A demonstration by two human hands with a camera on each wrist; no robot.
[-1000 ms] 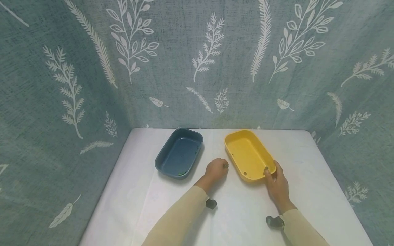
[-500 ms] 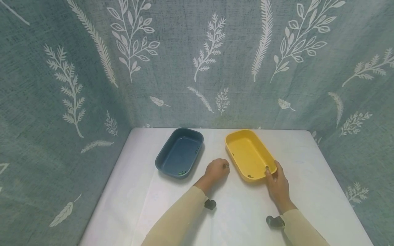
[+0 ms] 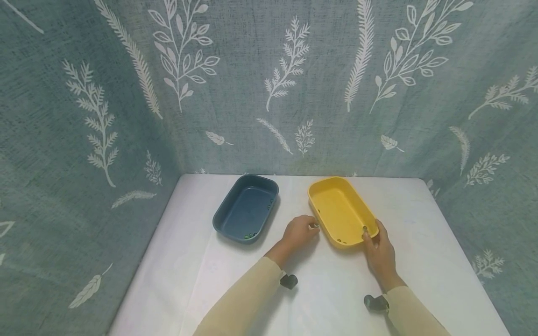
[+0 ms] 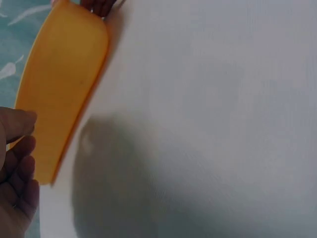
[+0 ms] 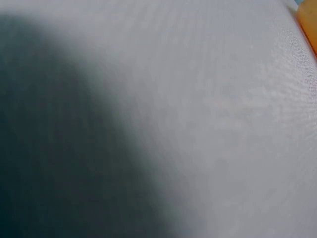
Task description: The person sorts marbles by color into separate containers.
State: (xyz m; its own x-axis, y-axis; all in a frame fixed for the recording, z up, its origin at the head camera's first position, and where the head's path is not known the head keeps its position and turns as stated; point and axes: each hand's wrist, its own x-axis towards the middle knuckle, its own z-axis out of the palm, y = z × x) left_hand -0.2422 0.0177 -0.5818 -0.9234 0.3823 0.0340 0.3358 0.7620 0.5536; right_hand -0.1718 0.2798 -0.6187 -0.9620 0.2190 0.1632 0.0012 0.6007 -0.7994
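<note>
A yellow plastic tray (image 3: 338,210) lies at an angle on the white table, its inside facing up. My right hand (image 3: 380,256) grips its near right corner, thumb over the rim and fingers along the outer wall. In the left wrist view those fingers (image 4: 101,6) show at the tray's far end. My left hand (image 3: 300,232) is beside the tray's left wall, fingers bent loosely and a small gap between thumb and forefinger. I see nothing held there. The left wrist view shows its thumb (image 4: 20,121) in front of the tray's wall (image 4: 64,64); contact is unclear.
A dark blue tray (image 3: 244,212) stands to the left, with small green specks at its near end. Small dark specks also show along the yellow tray's rim. A patterned curtain (image 3: 252,140) rises behind the white table (image 3: 332,289). The right wrist view is mostly blurred tabletop.
My left hand has shifted slightly right, closer to the yellow tray, and the gap between its thumb and forefinger has widened. My right hand keeps its grip on the tray.
</note>
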